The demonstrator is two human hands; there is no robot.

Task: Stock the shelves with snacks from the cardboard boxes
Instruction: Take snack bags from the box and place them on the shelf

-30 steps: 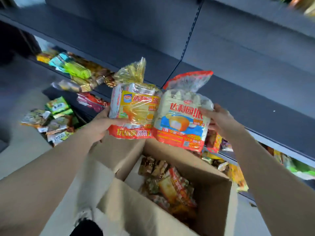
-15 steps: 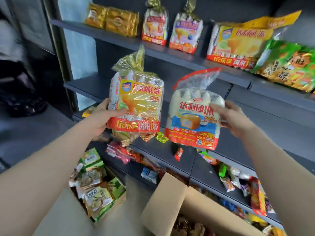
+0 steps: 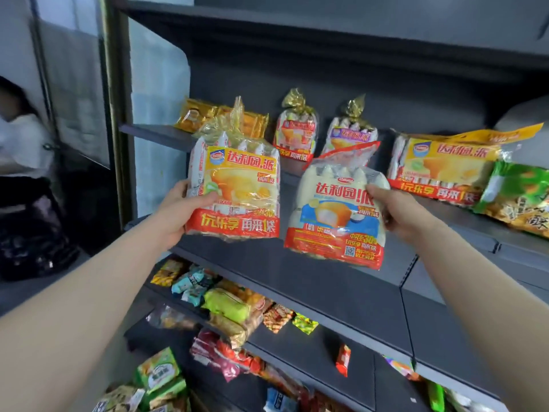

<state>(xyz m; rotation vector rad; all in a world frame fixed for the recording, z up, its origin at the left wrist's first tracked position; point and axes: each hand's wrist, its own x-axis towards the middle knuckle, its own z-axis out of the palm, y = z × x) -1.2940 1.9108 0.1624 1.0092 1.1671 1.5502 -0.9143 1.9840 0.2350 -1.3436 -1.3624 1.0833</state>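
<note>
Raised to the stocked shelf (image 3: 151, 134), nothing placed yet
Yellow pie bag (image 3: 237, 185) gripped in the left hand (image 3: 181, 211), blue pie bag (image 3: 335, 221) in the right hand (image 3: 396, 211); both have been brought up from the box and are held just in front of that shelf, so placement looks next.

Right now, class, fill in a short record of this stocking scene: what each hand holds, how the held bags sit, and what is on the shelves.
left hand: grips the yellow-labelled cake bag at its left edge
right hand: grips the blue-labelled cake bag at its right edge
held bags: upright, side by side, in the air in front of the shelves
upper shelf: gold-tied bags upright, large yellow bag lying on its side, green bag at far right
lower shelves: small snack packs, mixed
</note>
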